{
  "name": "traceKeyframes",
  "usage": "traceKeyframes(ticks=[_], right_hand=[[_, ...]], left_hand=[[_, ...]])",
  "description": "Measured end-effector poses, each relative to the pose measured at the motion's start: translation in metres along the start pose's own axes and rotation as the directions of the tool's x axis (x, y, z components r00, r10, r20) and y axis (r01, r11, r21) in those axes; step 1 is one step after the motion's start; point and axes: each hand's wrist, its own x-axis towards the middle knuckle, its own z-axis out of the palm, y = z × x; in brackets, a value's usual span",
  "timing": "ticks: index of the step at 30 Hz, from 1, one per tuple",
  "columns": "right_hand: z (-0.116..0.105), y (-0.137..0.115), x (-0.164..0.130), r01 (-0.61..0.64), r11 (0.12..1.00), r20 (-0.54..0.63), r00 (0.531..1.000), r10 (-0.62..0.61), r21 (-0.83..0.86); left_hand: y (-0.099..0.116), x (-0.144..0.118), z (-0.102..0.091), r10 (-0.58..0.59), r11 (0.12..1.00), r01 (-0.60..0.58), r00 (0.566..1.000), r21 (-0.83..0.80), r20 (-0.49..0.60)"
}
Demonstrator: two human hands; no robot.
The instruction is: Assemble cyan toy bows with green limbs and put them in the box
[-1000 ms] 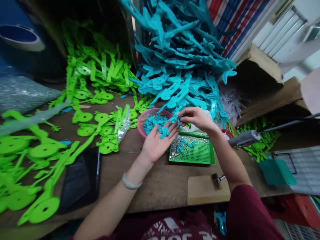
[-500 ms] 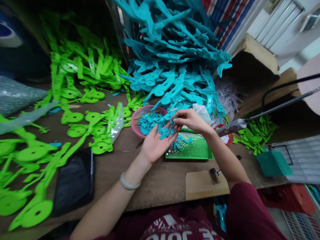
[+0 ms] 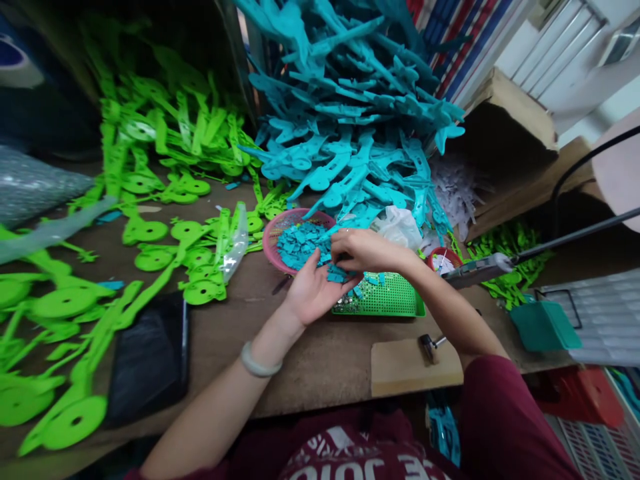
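Head view, left hand [image 3: 313, 293]: palm up, cupped, loosely holding small blue pieces [image 3: 336, 274].
Right hand [image 3: 361, 250]: at its 2 o'clock, fingertips pinched narrow on those pieces.
Pink bowl [image 3: 273, 235]: at 11 o'clock, holds more.
Green tray [image 3: 395, 300]: just below.

White block letters run across the chest of the person's dark maroon shirt [image 3: 350, 460], seen upside down at the bottom edge of the head view; only part shows, reading roughly "JOIC" and then an "E". No other writing on the bench is sharp enough to read
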Motion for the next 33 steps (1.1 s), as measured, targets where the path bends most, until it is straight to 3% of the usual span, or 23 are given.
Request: traceKeyframes(ticks=[11,15,19,21,24,27,30,33], right_hand=[[0.001,-0.003,0.006,0.102,0.981,0.018,0.994,-0.107,0.164],[-0.004,0.001,-0.003,0.075,0.956,-0.063,0.996,-0.060,0.285],[-0.014,0.007,-0.014,0.041,0.943,-0.139,0.990,0.005,0.330],[-0.014,0.005,-0.012,0.040,0.945,-0.159,0.987,0.012,0.325],[-0.002,-0.004,0.004,0.033,0.949,-0.112,0.994,0.002,0.314],[0.014,-0.012,0.020,0.015,0.965,-0.058,0.998,0.001,0.262],[0.023,-0.012,0.018,0.024,0.966,-0.164,0.986,0.019,0.259],[0.020,-0.003,-0.007,0.024,0.937,-0.371,0.922,0.114,0.349]], left_hand=[[0.001,-0.003,0.000,0.006,0.998,-0.006,1.000,-0.059,-0.005],[-0.001,-0.001,-0.004,-0.039,0.997,0.039,0.999,-0.064,-0.003],[-0.019,0.001,-0.009,-0.140,0.990,0.140,0.990,-0.036,-0.004],[-0.034,0.001,-0.014,-0.259,0.966,0.259,0.966,0.004,-0.007],[-0.058,-0.001,-0.022,-0.445,0.892,0.445,0.895,0.078,-0.014],[-0.075,-0.003,-0.029,-0.549,0.826,0.546,0.836,0.136,-0.022],[-0.078,-0.003,-0.032,-0.550,0.826,0.546,0.835,0.144,-0.014],[-0.068,-0.001,-0.028,-0.442,0.894,0.438,0.897,0.092,0.015]])
